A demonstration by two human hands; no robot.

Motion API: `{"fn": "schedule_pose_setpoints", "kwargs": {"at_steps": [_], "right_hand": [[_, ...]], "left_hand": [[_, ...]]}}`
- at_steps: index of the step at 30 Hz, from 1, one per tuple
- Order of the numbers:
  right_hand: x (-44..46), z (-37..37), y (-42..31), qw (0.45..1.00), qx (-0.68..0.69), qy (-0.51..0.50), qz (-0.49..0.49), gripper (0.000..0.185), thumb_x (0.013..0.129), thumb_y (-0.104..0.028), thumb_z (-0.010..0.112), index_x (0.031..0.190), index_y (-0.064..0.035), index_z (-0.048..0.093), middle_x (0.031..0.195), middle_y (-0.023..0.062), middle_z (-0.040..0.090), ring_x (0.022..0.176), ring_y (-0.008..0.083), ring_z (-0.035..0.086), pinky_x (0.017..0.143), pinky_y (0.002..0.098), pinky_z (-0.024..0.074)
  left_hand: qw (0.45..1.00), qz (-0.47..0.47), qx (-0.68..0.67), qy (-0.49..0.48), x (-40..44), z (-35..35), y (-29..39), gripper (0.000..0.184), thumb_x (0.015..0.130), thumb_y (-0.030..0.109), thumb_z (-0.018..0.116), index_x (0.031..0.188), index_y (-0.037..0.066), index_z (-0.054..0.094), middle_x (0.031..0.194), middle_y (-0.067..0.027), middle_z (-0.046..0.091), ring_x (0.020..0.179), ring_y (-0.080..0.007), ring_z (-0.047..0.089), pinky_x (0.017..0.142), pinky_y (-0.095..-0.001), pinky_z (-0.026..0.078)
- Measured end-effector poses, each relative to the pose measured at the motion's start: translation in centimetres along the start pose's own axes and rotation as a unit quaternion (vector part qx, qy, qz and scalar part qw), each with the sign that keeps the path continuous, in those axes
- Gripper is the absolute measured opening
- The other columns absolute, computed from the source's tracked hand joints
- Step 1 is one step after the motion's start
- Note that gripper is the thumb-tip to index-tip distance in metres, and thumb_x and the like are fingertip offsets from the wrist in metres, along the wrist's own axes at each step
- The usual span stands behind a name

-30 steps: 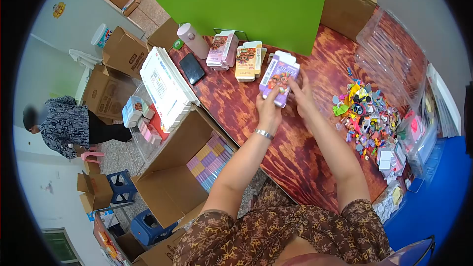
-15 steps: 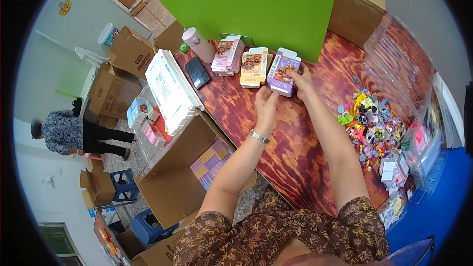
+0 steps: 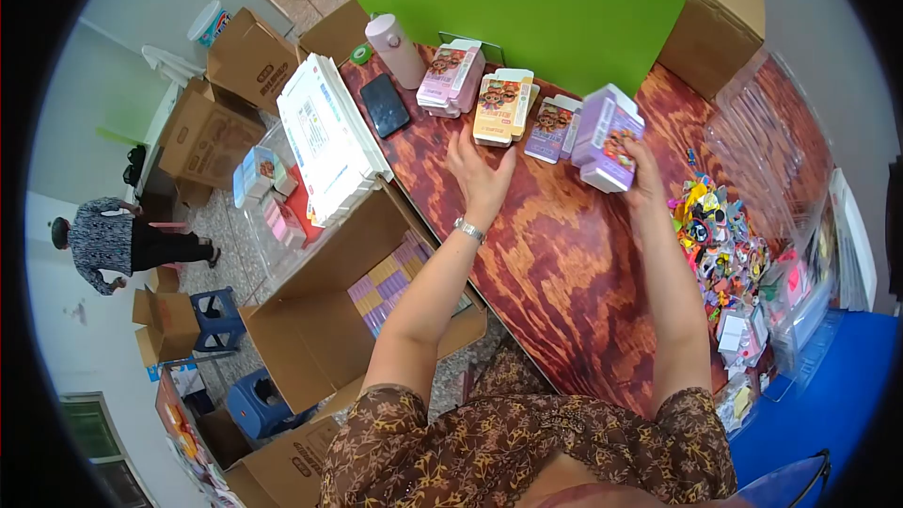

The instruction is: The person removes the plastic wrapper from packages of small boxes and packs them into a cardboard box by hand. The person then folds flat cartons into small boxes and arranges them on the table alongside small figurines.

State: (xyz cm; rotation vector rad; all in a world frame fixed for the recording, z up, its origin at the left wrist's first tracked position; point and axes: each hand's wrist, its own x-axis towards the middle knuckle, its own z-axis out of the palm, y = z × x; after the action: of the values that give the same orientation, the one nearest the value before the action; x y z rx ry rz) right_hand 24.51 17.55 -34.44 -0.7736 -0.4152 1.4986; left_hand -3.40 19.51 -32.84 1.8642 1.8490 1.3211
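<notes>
My right hand [image 3: 643, 174] grips a stack of purple cartons [image 3: 609, 139], tilted above the table. Just left of it, another purple carton [image 3: 549, 132] lies on the red-brown patterned table [image 3: 555, 292]. My left hand [image 3: 482, 177] has its fingers spread and holds nothing, just below a stack of yellow cartons [image 3: 502, 108]. A stack of pink cartons [image 3: 450, 80] is farther left, beside a pale pink bottle [image 3: 395, 52] and a black phone [image 3: 386, 105].
Mixed small colourful pieces [image 3: 720, 245] lie at the right, near clear plastic trays [image 3: 767, 141]. A green board [image 3: 517, 0] stands at the back. An open cardboard box [image 3: 310, 339] holds packs at the left. A person [image 3: 103, 245] stands far left.
My right hand has lifted the purple stack and moved it right, leaving one purple carton on the table. My left hand has let go and moved left, fingers spreading. The person has shifted.
</notes>
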Motion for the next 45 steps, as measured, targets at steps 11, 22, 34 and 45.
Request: {"fn": "schedule_pose_setpoints", "kwargs": {"at_steps": [11,22,34,45], "right_hand": [[-2.9,0.2,-1.3,0.998,-0.016,0.055,-0.039,0.042,0.085,-0.007,0.067,0.123,-0.0028,0.051,0.110,0.0105,0.064,0.096,0.0213,0.066,0.086,0.0385,0.0558],[-3.5,1.7,0.2,0.998,-0.015,0.056,-0.035,0.046,0.084,-0.009,0.068,0.125,-0.0021,0.048,0.114,0.0119,0.061,0.100,0.0226,0.065,0.088,0.0401,0.0554],[-4.0,2.6,0.6,0.998,-0.015,0.040,-0.035,0.048,0.083,-0.007,0.069,0.126,-0.0027,0.048,0.117,0.0119,0.060,0.103,0.0229,0.063,0.091,0.0400,0.0542],[-5.8,4.7,0.0,0.999,-0.025,0.006,-0.036,0.055,0.083,-0.007,0.069,0.131,-0.0026,0.043,0.119,0.0131,0.058,0.105,0.0226,0.063,0.091,0.0402,0.0544]], "left_hand": [[0.993,0.077,0.084,-0.012,3.9,4.8,0.5,0.093,0.068,0.036,0.082,0.141,0.006,0.035,0.140,-0.0243,0.035,0.122,-0.0439,0.041,0.097,-0.0529,0.040],[0.989,0.090,0.097,-0.061,4.8,4.4,-0.1,0.091,0.069,0.034,0.080,0.143,0.007,0.033,0.140,-0.0245,0.037,0.121,-0.0434,0.042,0.092,-0.0536,0.044],[0.975,0.104,0.160,-0.111,5.5,5.2,-0.7,0.099,0.066,0.031,0.082,0.147,0.013,0.027,0.144,-0.0257,0.029,0.121,-0.0453,0.041,0.088,-0.0521,0.048],[0.965,0.219,0.136,-0.055,4.4,1.7,1.0,0.092,0.071,0.034,0.080,0.144,0.004,0.033,0.145,-0.0290,0.029,0.127,-0.0478,0.037,0.101,-0.0499,0.039]]}}
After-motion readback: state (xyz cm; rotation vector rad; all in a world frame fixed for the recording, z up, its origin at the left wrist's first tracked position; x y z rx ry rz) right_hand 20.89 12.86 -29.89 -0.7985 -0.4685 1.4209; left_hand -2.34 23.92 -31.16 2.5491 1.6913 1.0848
